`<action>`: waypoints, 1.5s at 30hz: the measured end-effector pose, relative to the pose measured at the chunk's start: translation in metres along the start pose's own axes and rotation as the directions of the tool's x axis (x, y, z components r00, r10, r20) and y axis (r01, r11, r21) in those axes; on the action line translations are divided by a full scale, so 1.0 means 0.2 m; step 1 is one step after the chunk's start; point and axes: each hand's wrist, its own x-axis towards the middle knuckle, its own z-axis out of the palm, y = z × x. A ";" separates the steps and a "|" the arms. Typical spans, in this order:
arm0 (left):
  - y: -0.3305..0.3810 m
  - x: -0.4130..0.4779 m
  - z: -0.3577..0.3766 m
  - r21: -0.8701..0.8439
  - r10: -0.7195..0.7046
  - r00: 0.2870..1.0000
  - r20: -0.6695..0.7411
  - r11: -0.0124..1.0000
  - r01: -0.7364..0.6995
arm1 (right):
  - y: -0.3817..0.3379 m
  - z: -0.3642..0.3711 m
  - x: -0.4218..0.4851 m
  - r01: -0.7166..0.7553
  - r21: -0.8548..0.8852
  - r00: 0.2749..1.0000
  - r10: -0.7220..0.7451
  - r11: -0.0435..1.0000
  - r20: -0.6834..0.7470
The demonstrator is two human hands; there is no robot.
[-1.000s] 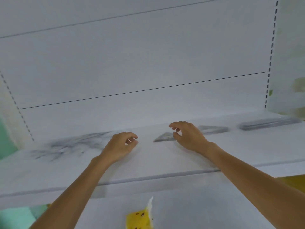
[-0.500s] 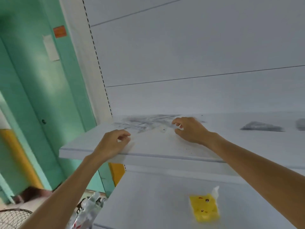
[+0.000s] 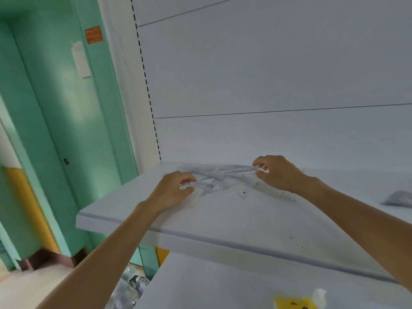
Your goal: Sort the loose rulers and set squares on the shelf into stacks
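Sorting is being resumed. One clear plastic ruler (image 3: 242, 172) is being pinched by the right hand (image 3: 278, 172) (left hand (image 3: 171, 190) curled, grip unclear).

Loose rulers (image 3: 220, 181) tangled between left hand (image 3: 172, 191) and right hand (image 3: 277, 172). Back panel (image 3: 267, 139) close behind hands, blocks reach. Shelf (image 3: 223, 219) bare on near side of hands: open passage. Grey stack (image 3: 398, 198) well right of right hand.
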 end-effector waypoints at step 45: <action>-0.30 0.31 0.08 -0.017 0.048 0.986 0.157 0.999 -0.046 | -0.16 0.31 0.26 0.046 -0.335 0.999 -0.036 0.941 0.036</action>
